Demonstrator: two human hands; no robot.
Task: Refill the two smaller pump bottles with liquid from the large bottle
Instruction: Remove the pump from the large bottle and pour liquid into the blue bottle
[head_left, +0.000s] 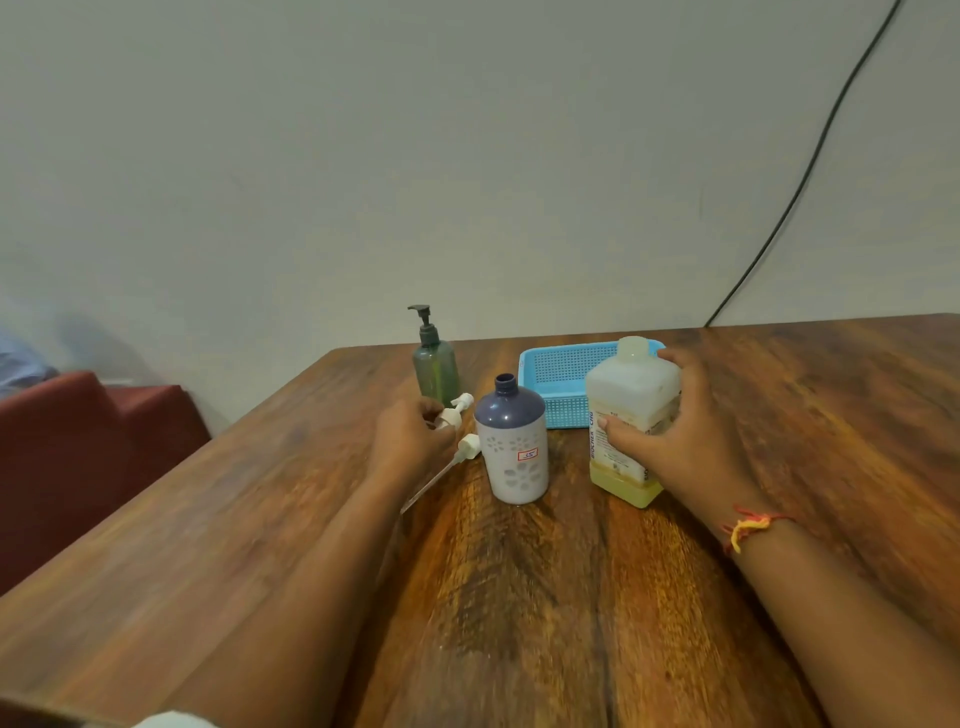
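Note:
A white and purple pump bottle (513, 447) stands open-necked on the wooden table (571, 597), its pump off. Just left of it, my left hand (413, 441) holds the white pump head (457, 415), whose long tube slants down toward the table. Behind my left hand stands a green pump bottle (435, 366) with its dark pump on. The large translucent bottle (631, 410), capped and with yellowish liquid low in it, stands upright to the right. My right hand (675, 441) is wrapped around its side.
A light blue plastic basket (556, 384) sits behind the bottles. A black cable (810, 171) runs down the wall to the table's back edge. A dark red seat (78, 452) lies beyond the table's left edge.

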